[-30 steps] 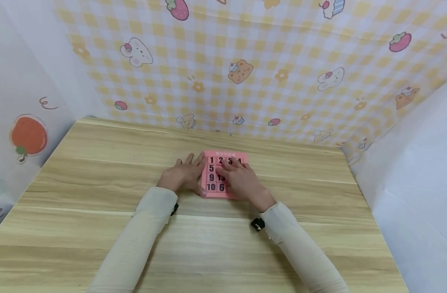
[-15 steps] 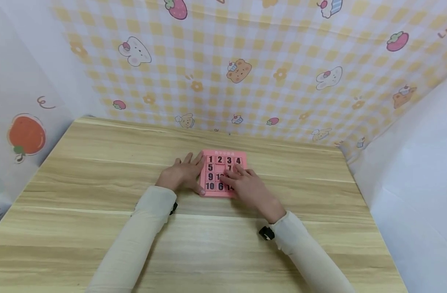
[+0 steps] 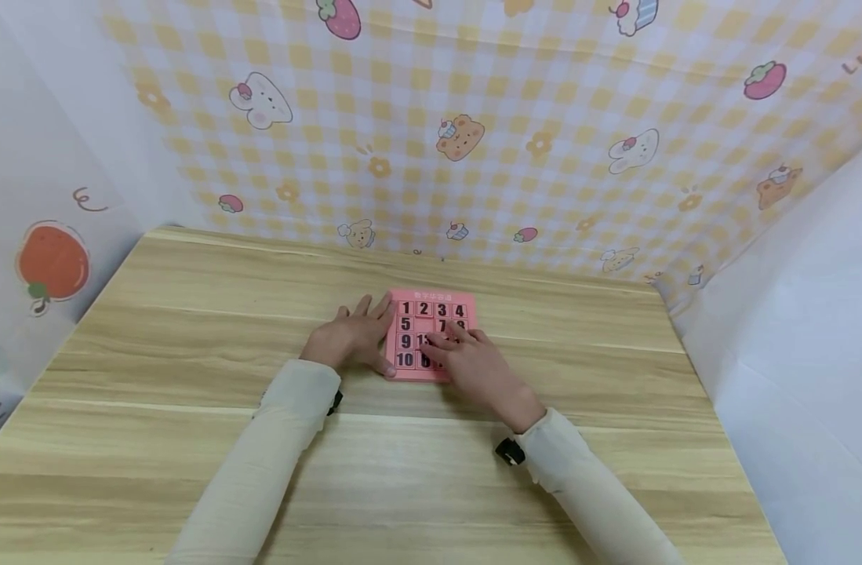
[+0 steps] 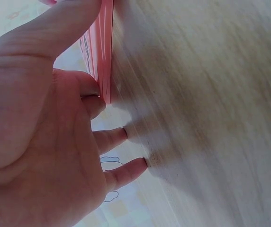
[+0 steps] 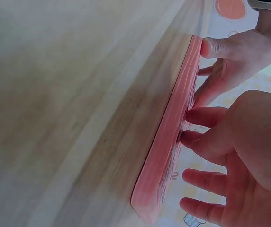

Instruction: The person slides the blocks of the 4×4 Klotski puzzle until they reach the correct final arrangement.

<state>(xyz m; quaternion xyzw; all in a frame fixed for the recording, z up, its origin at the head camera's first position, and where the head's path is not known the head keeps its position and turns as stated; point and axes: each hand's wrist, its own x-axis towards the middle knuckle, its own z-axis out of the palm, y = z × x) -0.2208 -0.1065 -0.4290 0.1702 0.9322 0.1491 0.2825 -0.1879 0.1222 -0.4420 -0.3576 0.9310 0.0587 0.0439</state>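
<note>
A: You have a pink sliding-number puzzle lying flat on the streaky wood-grain worktop, between your left hand and your right hand. It looks like smooth plastic, with a rectangular tray of square tiles in bold black numerals.

B: In that tray you can read 1, 2, 3 and 4 along the far row. Below them, tile 5 and tile 7 flank a bare recess. Your right hand hides several nearer numbers.

A: How are your hands?

B: Your left is spread along the puzzle's left side, thumb at the near corner. Your right lies loosely spread over the tiles.

A: Your right wrist view adds the low, lined side wall, with two digits meeting the tile face and two standing off it.

B: And your left wrist view shows two spread fingertips at the worktop, beyond the puzzle's end.
</note>
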